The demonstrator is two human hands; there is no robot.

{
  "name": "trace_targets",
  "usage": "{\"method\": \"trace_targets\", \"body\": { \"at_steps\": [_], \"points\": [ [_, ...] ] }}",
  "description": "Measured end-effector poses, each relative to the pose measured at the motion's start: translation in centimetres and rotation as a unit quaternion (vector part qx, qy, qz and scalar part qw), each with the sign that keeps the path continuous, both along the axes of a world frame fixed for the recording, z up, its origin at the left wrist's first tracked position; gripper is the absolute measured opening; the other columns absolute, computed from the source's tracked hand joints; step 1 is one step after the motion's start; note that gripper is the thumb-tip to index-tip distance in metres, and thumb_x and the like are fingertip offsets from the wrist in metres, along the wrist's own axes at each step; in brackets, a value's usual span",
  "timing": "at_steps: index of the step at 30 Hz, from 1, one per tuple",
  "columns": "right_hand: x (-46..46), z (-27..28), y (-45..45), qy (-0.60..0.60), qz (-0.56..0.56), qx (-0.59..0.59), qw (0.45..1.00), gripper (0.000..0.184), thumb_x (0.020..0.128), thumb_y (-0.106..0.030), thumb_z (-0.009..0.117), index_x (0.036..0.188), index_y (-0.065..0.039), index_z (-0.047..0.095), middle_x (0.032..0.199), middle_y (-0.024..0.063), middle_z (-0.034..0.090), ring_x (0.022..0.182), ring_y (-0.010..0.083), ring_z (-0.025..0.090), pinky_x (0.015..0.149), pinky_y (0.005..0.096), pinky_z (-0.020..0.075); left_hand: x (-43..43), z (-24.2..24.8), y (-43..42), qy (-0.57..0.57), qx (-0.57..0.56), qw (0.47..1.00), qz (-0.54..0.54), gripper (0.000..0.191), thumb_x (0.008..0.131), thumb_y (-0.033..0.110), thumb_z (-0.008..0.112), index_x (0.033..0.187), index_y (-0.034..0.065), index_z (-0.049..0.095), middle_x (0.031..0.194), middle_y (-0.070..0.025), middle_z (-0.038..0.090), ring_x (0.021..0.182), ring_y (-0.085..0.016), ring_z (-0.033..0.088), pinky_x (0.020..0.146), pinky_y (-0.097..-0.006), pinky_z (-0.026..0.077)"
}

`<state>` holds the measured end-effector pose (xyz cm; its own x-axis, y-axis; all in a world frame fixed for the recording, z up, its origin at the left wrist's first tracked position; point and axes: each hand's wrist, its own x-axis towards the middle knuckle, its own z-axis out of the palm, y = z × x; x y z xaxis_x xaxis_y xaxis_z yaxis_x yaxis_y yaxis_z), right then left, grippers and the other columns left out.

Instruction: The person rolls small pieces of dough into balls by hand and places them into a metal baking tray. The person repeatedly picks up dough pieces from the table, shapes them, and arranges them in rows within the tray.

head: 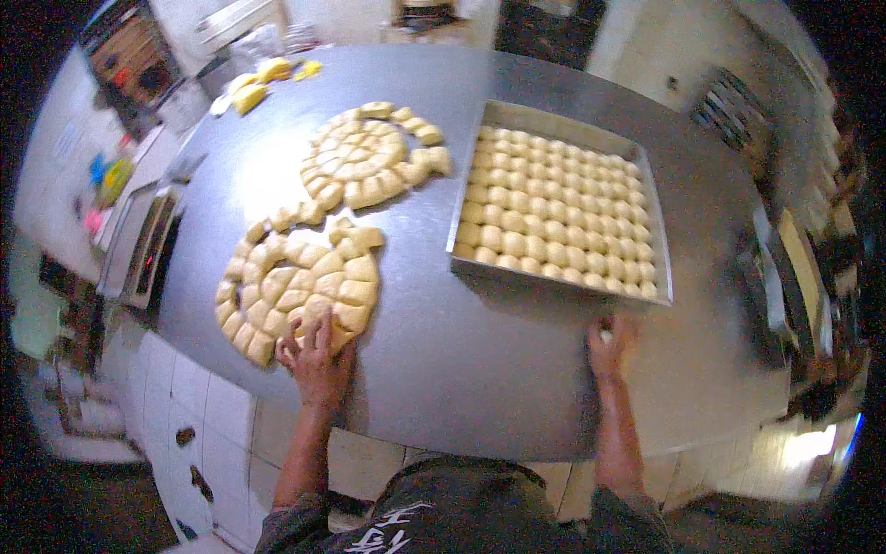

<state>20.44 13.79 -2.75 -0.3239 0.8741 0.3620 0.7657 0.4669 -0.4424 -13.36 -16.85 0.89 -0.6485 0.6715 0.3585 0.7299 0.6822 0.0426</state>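
Two clusters of cut dough pieces lie on the metal table, a near cluster [297,284] and a far cluster [360,156]. My left hand [322,367] rests at the front edge of the near cluster, its fingers apart and touching the pieces. Right of the clusters stands a rectangular metal tray [561,284] filled with rows of round dough balls [554,208]. Just in front of the tray's near right corner is my right hand [612,346], curled and blurred. Something pale shows at its fingers; whether it is held is unclear.
The metal table [450,374] has a curved-looking near edge. Yellow lumps [252,90] sit at its far left corner beside plastic bags [256,45]. A scale-like device [149,242] with a red light stands at the left. Blurred racks or trays [796,277] are at the right.
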Motion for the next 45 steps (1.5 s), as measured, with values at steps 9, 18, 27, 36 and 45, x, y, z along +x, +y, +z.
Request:
{"method": "trace_targets", "body": {
  "at_steps": [9, 18, 27, 36, 45],
  "points": [
    [3.1, -0.4, 0.5, 0.015, -0.069, -0.01, 0.997, 0.03, 0.076, -0.015, 0.065, 0.101, 0.0, 0.055, 0.107, 0.02, 0.054, 0.107, 0.0364, 0.048, 0.094, 0.046, 0.0373, 1.4, 0.2, 0.8, -0.092, -0.009, 0.991, -0.099, 0.062, 0.076, 0.014, 0.066, 0.132, 0.0028, 0.042, 0.097, -0.0156, 0.058, 0.105, -0.034, 0.048, 0.097, -0.0452, 0.031],
    [5.5, 0.9, 0.5, -0.054, -0.045, -0.101, 0.992, 0.028, 0.078, -0.015, 0.063, 0.1, -0.001, 0.054, 0.105, 0.0213, 0.053, 0.107, 0.04, 0.047, 0.097, 0.0466, 0.0354, 9.9, 5.6, 3.7, -0.702, 0.123, 0.669, -0.213, 0.03, 0.09, 0.01, 0.053, 0.117, 0.0033, 0.045, 0.098, -0.0136, 0.054, 0.094, -0.028, 0.057, 0.082, -0.037, 0.048],
    [8.7, 7.5, 3.3, 0.14, 0.065, -0.299, 0.942, 0.038, 0.073, 0.001, 0.056, 0.11, -0.005, 0.053, 0.109, 0.0098, 0.054, 0.106, 0.0253, 0.053, 0.091, 0.0376, 0.0456, 7.9, 3.9, 6.0, -0.663, 0.346, 0.664, 0.006, 0.026, 0.082, -0.001, 0.062, 0.085, 0.0134, 0.041, 0.08, -0.0008, 0.046, 0.07, -0.01, 0.047, 0.06, -0.0245, 0.041],
    [-14.9, 20.5, 20.4, 0.641, 0.083, 0.221, 0.731, 0.028, 0.084, -0.017, 0.058, 0.109, -0.004, 0.055, 0.103, 0.0119, 0.059, 0.095, 0.023, 0.059, 0.084, 0.0366, 0.0481, 13.6, 6.8, 4.2, -0.629, 0.381, 0.677, -0.021, 0.033, 0.081, 0.008, 0.068, 0.107, 0.0086, 0.049, 0.1, -0.0064, 0.052, 0.089, -0.014, 0.053, 0.067, -0.0241, 0.045],
    [-22.4, 9.8, 1.1, 0.245, 0.447, -0.378, 0.773, 0.03, 0.092, -0.02, 0.055, 0.117, -0.003, 0.057, 0.11, 0.0119, 0.062, 0.102, 0.0202, 0.058, 0.091, 0.0353, 0.045, 10.7, 1.1, -2.1, -0.641, 0.496, 0.571, 0.128, 0.041, 0.092, 0.039, 0.053, 0.118, 0.0075, 0.045, 0.105, -0.0101, 0.051, 0.096, -0.021, 0.053, 0.081, -0.0367, 0.046]
  ]
}}
